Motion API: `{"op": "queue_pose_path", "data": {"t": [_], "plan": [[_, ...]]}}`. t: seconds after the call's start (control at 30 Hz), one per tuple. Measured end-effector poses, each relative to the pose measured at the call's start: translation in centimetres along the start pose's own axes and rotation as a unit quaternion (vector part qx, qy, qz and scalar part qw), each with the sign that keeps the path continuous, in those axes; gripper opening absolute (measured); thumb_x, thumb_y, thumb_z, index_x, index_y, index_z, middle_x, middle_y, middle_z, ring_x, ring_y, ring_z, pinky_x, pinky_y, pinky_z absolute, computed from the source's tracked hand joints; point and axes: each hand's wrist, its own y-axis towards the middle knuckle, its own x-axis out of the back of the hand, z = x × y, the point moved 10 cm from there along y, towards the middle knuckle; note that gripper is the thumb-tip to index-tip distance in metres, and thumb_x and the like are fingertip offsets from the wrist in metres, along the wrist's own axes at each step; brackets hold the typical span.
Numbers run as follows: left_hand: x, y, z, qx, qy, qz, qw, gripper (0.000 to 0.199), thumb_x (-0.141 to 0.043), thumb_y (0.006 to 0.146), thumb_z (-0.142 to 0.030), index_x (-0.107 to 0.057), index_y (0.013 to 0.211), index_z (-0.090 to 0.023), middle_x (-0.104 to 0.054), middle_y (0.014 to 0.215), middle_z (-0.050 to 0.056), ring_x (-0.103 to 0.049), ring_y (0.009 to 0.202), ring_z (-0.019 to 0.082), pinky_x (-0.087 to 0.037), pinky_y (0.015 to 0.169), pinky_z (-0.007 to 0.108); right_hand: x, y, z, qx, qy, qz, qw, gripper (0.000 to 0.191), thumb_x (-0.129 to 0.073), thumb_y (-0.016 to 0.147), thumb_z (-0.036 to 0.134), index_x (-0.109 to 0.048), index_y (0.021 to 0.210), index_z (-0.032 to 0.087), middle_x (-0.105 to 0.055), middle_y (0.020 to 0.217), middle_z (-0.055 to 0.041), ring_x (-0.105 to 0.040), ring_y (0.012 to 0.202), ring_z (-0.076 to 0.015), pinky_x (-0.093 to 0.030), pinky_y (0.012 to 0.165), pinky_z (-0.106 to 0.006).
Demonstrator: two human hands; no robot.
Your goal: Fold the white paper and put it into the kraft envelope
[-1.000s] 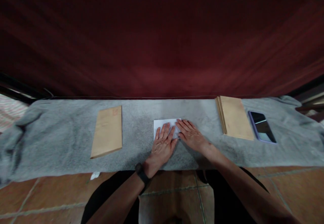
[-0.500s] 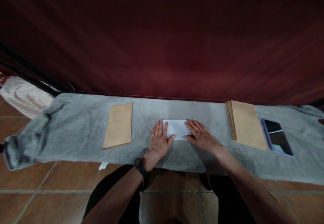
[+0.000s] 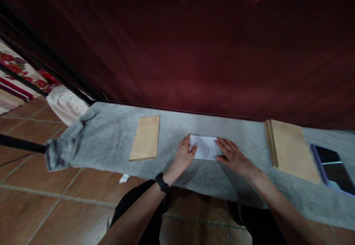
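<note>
At the far left, a striped cloth (image 3: 68,104) lies beyond the end of a long gray cloth (image 3: 111,141). A brown envelope (image 3: 145,138) lies flat on the gray cloth, well apart from the hands. Next, the left hand (image 3: 184,157), with a black wristband (image 3: 162,183) at its wrist, contacts the left end of the white paper (image 3: 205,147); whether its thumb and fingers pinch the edge cannot be determined. The white paper lies flat on the gray cloth, between both hands. The right hand (image 3: 234,159) is unclenched, fingers extended, fingertips resting on the paper's right end. Farther right, a fanned stack of brown envelopes (image 3: 295,150) lies near a phone (image 3: 334,169) in a purple case.
</note>
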Motion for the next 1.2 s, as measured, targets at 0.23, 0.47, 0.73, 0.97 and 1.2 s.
{"op": "queue_pose_path", "data": {"t": [0.23, 0.47, 0.73, 0.97, 1.2], "plan": [[0.5, 0.3, 3.1, 0.197, -0.181, -0.002, 0.964, 0.062, -0.074, 0.08, -0.027, -0.057, 0.139, -0.02, -0.069, 0.097, 0.004, -0.064, 0.08, 0.018, -0.05, 0.069, 0.028, 0.5, 0.1, 0.5, 0.003, 0.013, -0.002, 1.0, 0.066, -0.054, 0.1, 0.046, -0.039, 0.16, 0.023, -0.033, 0.169, -0.0095, -0.028, 0.157, -0.029, -0.025, 0.129, -0.052], [-1.5, -0.2, 1.5, 0.202, -0.285, 0.082, 0.933, 0.03, -0.078, 0.069, -0.032, -0.072, 0.093, -0.016, -0.068, 0.075, 0.001, -0.06, 0.063, 0.014, -0.039, 0.054, 0.022, 2.5, 0.2, 2.1, 0.035, 0.049, -0.05, 0.997, 0.07, -0.053, 0.101, 0.045, -0.031, 0.163, 0.023, -0.039, 0.166, -0.0127, -0.032, 0.156, -0.0287, -0.028, 0.127, -0.054], [-2.5, -0.3, -1.8, 0.159, -0.432, 0.102, 0.882, 0.038, -0.085, 0.07, -0.037, -0.072, 0.1, -0.017, -0.076, 0.097, 0.007, -0.07, 0.079, 0.017, -0.052, 0.066, 0.026, 5.4, 0.0, 7.4, 0.049, 0.109, -0.113, 0.986, 0.064, -0.045, 0.104, 0.034, -0.027, 0.165, 0.025, -0.037, 0.167, -0.0087, -0.036, 0.153, -0.0284, -0.029, 0.128, -0.051], [-3.8, -0.5, -1.6, 0.152, -0.429, 0.108, 0.884, 0.055, -0.079, 0.084, -0.041, -0.062, 0.131, -0.02, -0.069, 0.129, 0.014, -0.068, 0.115, 0.026, -0.058, 0.092, 0.039, 4.6, 0.7, 2.9, -0.148, 0.57, -0.154, 0.794, 0.056, -0.041, 0.103, 0.062, -0.066, 0.132, 0.022, -0.077, 0.12, -0.0102, -0.07, 0.117, -0.0299, -0.058, 0.099, -0.046], [-4.8, -0.4, -1.0, 0.142, -0.422, 0.111, 0.889, 0.062, -0.08, 0.072, -0.022, -0.06, 0.131, -0.02, -0.072, 0.113, 0.007, -0.069, 0.092, 0.019, -0.057, 0.08, 0.032, 3.4, 1.0, 3.1, -0.175, 0.69, -0.137, 0.689, 0.052, -0.063, 0.087, 0.066, -0.068, 0.112, 0.022, -0.078, 0.11, -0.0111, -0.072, 0.111, -0.0294, -0.06, 0.089, -0.042]]}}
